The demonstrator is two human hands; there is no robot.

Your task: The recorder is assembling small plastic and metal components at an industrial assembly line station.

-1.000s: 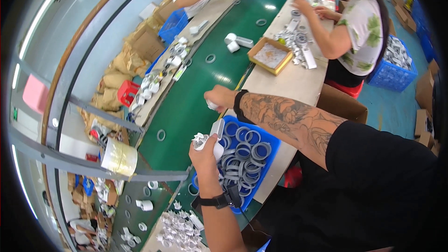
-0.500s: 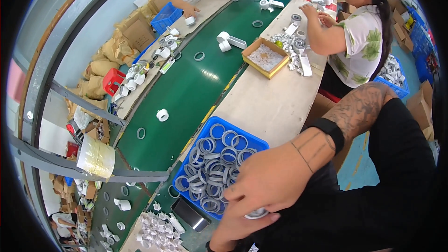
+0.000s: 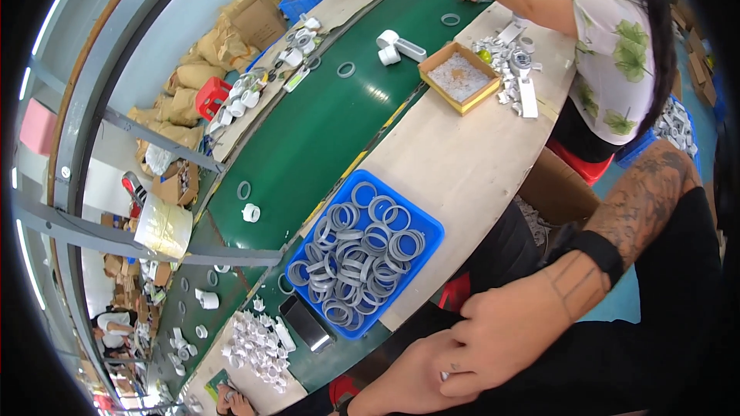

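Observation:
My right hand (image 3: 512, 331), a black band at its wrist, is closed with its fingers bent over my left hand (image 3: 420, 377). Both hands meet low in front of me, right of and nearer than the blue tray (image 3: 432, 223). My left hand is closed beneath the right, its fingertips mostly covered. Only a small pale bit (image 3: 445, 376) shows between the fingers, too little to name. Grey rings (image 3: 351, 262) lie heaped in the tray, apart from both hands.
A dark phone (image 3: 306, 323) lies beside small white plastic parts (image 3: 258, 347). Beyond the tray runs a green conveyor belt (image 3: 308, 146) carrying rings and white parts. A yellow-edged box (image 3: 460, 81) of small pieces stands on the bench. At right a co-worker (image 3: 617, 54) reaches over the belt.
My hands have moved right and down, away from the tray. The round grey-white piece seen between them is now almost hidden. The view has shifted, and the co-worker's arm has stretched out to the belt.

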